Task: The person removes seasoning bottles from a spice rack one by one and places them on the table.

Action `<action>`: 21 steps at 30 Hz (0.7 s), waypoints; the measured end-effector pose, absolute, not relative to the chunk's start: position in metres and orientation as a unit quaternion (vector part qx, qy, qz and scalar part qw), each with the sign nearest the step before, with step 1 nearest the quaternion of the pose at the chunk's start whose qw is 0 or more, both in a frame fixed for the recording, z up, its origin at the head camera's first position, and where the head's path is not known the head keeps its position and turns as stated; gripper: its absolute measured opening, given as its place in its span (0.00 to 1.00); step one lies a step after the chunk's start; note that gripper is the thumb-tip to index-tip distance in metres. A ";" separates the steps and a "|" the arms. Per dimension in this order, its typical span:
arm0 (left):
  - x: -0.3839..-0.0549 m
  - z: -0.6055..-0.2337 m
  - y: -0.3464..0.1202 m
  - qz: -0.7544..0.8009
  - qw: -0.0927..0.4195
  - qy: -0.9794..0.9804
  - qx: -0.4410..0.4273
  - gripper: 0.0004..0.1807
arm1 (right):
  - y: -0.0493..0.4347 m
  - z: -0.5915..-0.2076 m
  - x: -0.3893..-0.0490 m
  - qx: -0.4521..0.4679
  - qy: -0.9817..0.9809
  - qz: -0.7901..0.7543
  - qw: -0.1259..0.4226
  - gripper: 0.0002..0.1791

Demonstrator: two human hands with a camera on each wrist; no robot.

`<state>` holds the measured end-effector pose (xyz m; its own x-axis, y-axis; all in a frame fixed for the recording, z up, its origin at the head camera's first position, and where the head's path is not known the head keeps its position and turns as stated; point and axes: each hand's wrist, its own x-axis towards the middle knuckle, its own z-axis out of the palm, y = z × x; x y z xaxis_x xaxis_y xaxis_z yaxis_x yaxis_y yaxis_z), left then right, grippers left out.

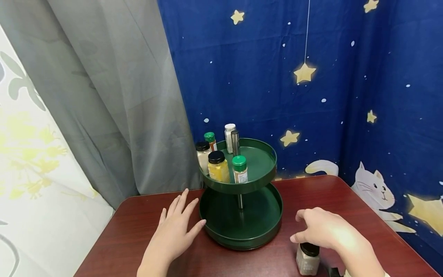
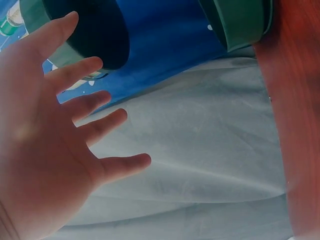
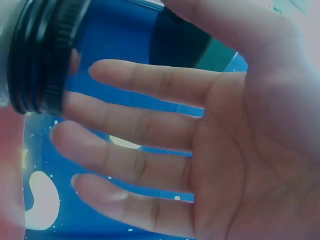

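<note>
A two-tier dark green turntable rack [image 1: 238, 243] stands on the table. My left hand [image 1: 174, 231] is spread at its left side, the thumb close to the lower tier's rim; the left wrist view shows the empty palm [image 2: 45, 135]. My right hand [image 1: 327, 229] hovers over a glass spice jar [image 1: 307, 264] with a black lid, right of the rack. In the right wrist view, the fingers [image 3: 145, 125] are extended beside the ridged black lid [image 3: 45, 55]; whether they touch it I cannot tell.
On the upper tier stand several bottles: a yellow-filled jar [image 1: 219, 169], a green-capped shaker [image 1: 240, 171], a white-capped bottle [image 1: 230, 138] and a steel cylinder [image 1: 235, 142]. A black object [image 1: 334, 272] lies by the right wrist. Curtains [image 1: 242, 77] hang behind the reddish-brown table [image 1: 124, 231].
</note>
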<state>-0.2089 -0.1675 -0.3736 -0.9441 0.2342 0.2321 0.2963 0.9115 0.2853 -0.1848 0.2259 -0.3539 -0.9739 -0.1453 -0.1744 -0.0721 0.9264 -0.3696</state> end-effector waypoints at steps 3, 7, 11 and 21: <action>-0.209 -0.373 -0.167 -0.162 0.098 -0.972 -0.138 0.37 | 0.227 -0.354 -0.186 -0.055 0.979 -0.179 0.076 0.29; -0.209 -0.374 -0.167 -0.166 0.098 -0.971 -0.139 0.37 | 0.226 -0.352 -0.185 -0.059 0.982 -0.178 0.040 0.30; -0.210 -0.375 -0.167 -0.167 0.098 -0.971 -0.138 0.36 | 0.223 -0.345 -0.182 -0.072 0.980 -0.187 0.000 0.31; -0.209 -0.373 -0.169 -0.164 0.106 -0.971 -0.141 0.37 | 0.209 -0.331 -0.161 -0.083 0.961 -0.226 -0.139 0.25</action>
<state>-0.2090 -0.1685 -0.3728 -0.9375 0.2393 0.2525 0.3089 0.9064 0.2879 -0.1615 0.2086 -0.3309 -0.9477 -0.0961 0.3044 -0.2220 0.8838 -0.4119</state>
